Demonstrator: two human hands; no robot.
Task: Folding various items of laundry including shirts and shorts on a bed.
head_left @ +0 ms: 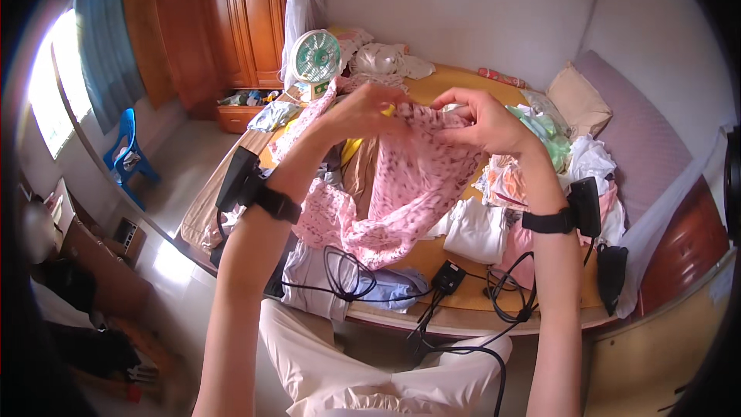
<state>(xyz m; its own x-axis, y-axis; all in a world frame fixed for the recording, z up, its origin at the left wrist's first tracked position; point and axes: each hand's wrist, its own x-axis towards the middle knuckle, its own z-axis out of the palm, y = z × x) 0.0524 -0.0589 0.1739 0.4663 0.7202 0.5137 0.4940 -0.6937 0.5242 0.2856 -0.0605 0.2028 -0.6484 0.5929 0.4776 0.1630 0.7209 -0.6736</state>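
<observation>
Both my hands hold up a thin pink cloth (421, 174) with a dark speckled print over the bed. My left hand (367, 108) pinches its upper edge, with the fingertips partly hidden behind the hand. At the upper right of the cloth, my right hand (486, 120) grips it between thumb and fingers. From there the cloth hangs in loose folds, and its lower part rests on other clothes. Whether it is a garment or a scarf I cannot tell. A folded white garment (476, 232) lies right of the hanging cloth.
Clothes cover much of the bed (455, 81). A green and white fan (316, 56) stands at its far left. Black cables (347, 282) and a small black box (448, 276) lie along the near edge. A blue plastic chair (127, 154) stands on the floor at left.
</observation>
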